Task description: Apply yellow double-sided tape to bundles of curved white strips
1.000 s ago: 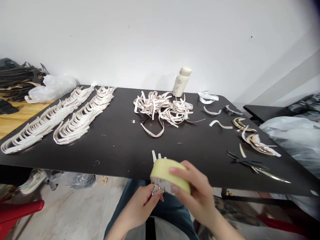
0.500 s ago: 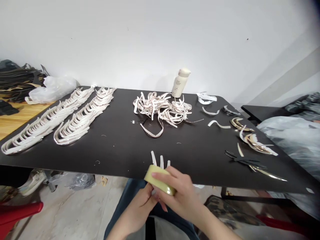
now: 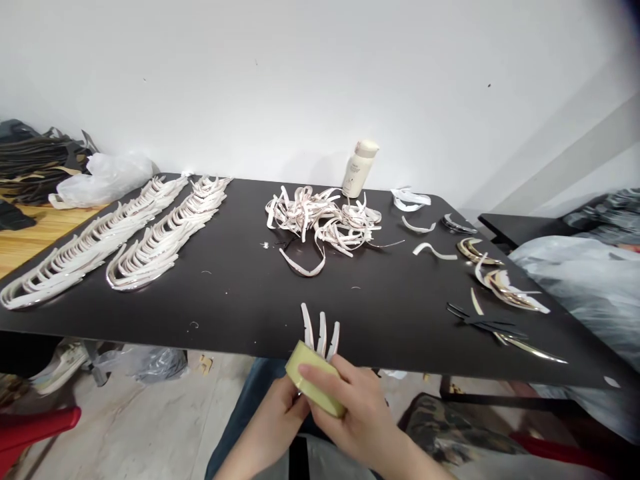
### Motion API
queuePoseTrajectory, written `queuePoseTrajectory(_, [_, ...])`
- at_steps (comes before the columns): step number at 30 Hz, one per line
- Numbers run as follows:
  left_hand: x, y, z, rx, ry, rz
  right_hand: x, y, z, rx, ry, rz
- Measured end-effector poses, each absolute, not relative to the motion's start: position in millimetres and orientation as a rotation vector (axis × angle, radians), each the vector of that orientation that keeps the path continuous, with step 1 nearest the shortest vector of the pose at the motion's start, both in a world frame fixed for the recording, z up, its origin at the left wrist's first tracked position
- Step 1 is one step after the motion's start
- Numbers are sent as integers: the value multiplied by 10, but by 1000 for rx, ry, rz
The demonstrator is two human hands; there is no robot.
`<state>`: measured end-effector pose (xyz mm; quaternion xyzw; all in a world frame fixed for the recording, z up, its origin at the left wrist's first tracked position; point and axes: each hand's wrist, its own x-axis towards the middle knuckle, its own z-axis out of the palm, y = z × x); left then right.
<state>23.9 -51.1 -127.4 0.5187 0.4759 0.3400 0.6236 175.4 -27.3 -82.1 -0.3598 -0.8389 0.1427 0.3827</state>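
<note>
Left hand (image 3: pixel 280 415): fingertips hidden behind the yellow roll (image 3: pixel 314 380)
White strips (image 3: pixel 321 333), 6 o'clock: lower ends hidden by roll and right hand (image 3: pixel 356 415)
Bottle (image 3: pixel 360 169), 1 o'clock: lettering too small to read
Dark strips (image 3: pixel 37 160), 10 o'clock: cut off at left
Plastic bag (image 3: pixel 585 280), 3 o'clock: cut off at right

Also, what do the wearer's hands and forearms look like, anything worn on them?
Left hand and right hand both bare: no gloves, rings or watch visible. Forearms uncovered as far as shown; no sleeves, cables or markings.
</note>
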Motion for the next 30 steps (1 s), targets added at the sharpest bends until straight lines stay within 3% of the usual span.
queuePoseTrajectory(7, [202, -492, -1174, 1278, 1055, 767, 1875, -195, -636, -974, -1757, 475])
queuePoseTrajectory(13, [224, -487, -1258, 1144, 983, 833, 1762, -226, -738, -975, -2122, 445])
queuePoseTrajectory(19, [211, -482, -1156, 1234, 1024, 778, 1880, -135, -617, -1037, -1740, 476])
queuePoseTrajectory(25, [218, -478, -1182, 1140, 911, 815, 1800, -182, -760, -981, -2092, 446])
queuePoseTrajectory(30, [215, -503, -1144, 1174, 975, 778, 1869, -71, -630, -1059, -1854, 545])
